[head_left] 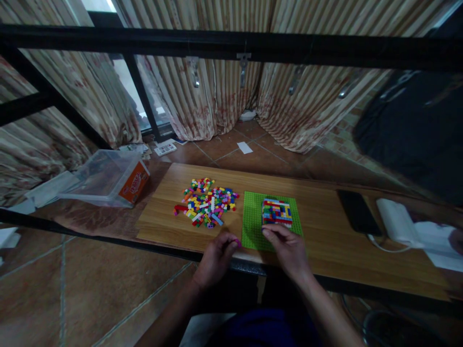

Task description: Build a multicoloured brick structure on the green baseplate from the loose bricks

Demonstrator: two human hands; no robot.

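My left hand point(219, 255) is closed in a pinch on a small magenta toy brick point(237, 243), just left of the green baseplate point(251, 226). Over the plate's near part, my right hand point(287, 246) has thumb and forefinger pinched at the near left corner of a low multicoloured brick structure point(277, 212). Something small and dark shows at those fingertips, too small to name. The structure has layered walls and stands on the baseplate. To the left of the plate lies a loose pile of colourful toy bricks point(210, 202).
A clear plastic box point(104, 176) with an orange label lies left of the wooden board point(162, 212). To the right are a black phone point(358, 212) and a white power bank point(398, 221) with a cable. Another person's hand point(456, 239) shows at the right edge.
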